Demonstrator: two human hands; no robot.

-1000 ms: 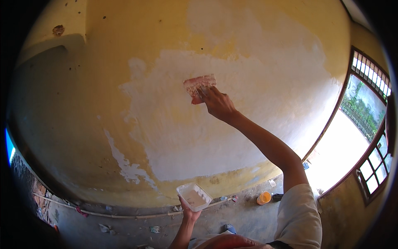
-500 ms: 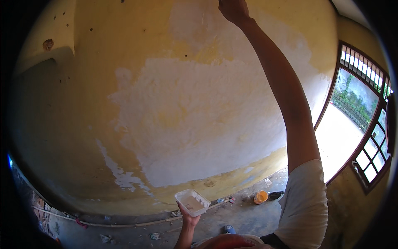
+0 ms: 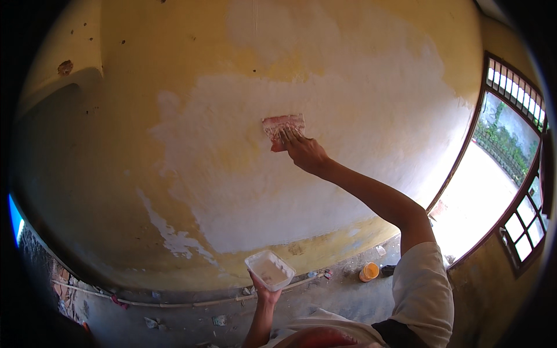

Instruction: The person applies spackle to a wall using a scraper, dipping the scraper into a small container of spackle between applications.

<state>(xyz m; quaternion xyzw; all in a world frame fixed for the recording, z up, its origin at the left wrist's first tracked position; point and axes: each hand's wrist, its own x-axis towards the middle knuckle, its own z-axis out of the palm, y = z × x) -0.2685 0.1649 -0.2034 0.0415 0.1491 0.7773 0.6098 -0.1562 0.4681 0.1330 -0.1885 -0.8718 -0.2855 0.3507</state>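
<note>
Nearest to me, my white sleeve (image 3: 422,284) fills the lower right, and my left hand (image 3: 266,294) comes up from the lower edge, gripping a clear plastic tub (image 3: 282,284) from below, fingers curled about its left side and base. The tub sits above my palm, its mouth tilted toward me and its long axis running from upper left to lower right; pale paste (image 3: 268,269) lies inside.

Farther out, my right arm stretches up and leftward, and my right hand (image 3: 306,155) pinches a flat reddish-pink spreader (image 3: 282,123), smeared with white. My fingers lie slightly parted over its near face; my thumb is hidden, so I cannot tell where it presses. The spreader lies just beyond my fingertips, up and to the left of my knuckles. Its broad edge points upward and runs nearly level from left to right, while a narrower end slants down beneath my fingers. It is close against the yellow wall (image 3: 133,116), over a whitish patch (image 3: 243,197), but I cannot tell whether the edge touches.

At the wall's foot, a long pole (image 3: 232,300) lies on the floor (image 3: 191,325), and an orange container (image 3: 364,277) is off to the right. Beyond the doorway are bright ground (image 3: 478,197) and greenery (image 3: 505,148).
</note>
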